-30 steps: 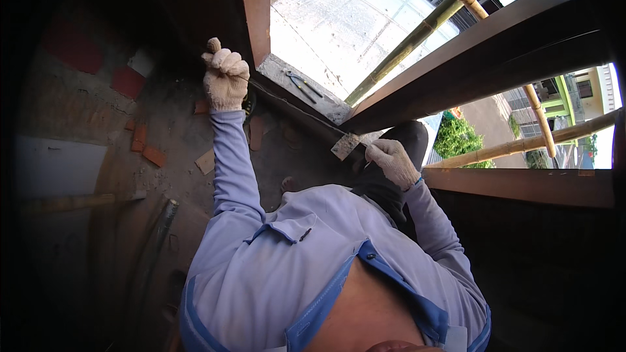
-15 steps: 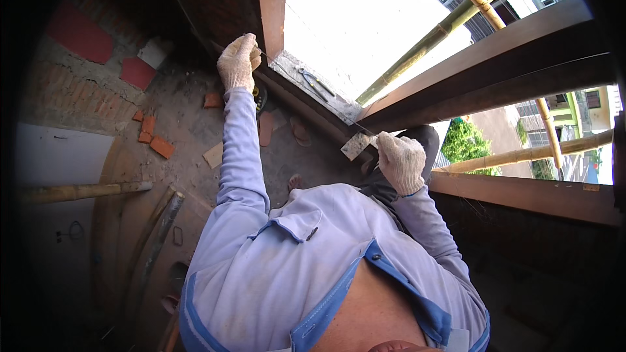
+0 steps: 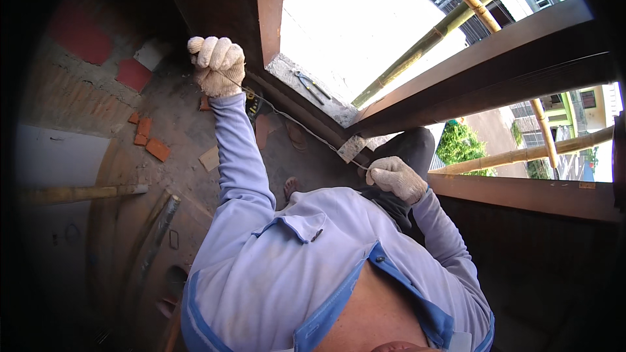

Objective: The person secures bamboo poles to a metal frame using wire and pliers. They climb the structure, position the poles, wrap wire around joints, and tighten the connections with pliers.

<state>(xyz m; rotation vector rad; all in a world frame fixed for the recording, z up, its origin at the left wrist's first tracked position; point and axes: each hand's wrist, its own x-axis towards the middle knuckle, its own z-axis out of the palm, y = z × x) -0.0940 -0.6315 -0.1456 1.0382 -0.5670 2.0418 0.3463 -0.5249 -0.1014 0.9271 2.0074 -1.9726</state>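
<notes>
A thin, pale wire (image 3: 297,120) runs in a slack curve between my two hands, both in knitted cream gloves. My left hand (image 3: 218,66) is raised at the far left of the window opening, fingers curled closed on one end. Lower and to the right, my right hand (image 3: 396,180) pinches the other end in front of my dark-trousered knee (image 3: 417,146). A small rough block (image 3: 352,148) lies beside the wire, close to my right hand. On the rough concrete sill (image 3: 282,69) rests a pair of pliers (image 3: 313,87) with dark handles.
Wooden frame beams (image 3: 479,68) border the opening, with bamboo poles (image 3: 450,25) crossing outside. Broken brick pieces (image 3: 157,149) lie on the dusty floor at left, near a bamboo pole (image 3: 85,193) and a leaning pipe (image 3: 160,231). My bare foot (image 3: 291,186) shows below.
My left hand has moved left and turned, its knuckles now showing. The right hand has dropped and rotated inward. The wire between them hangs lower and shows more clearly.
</notes>
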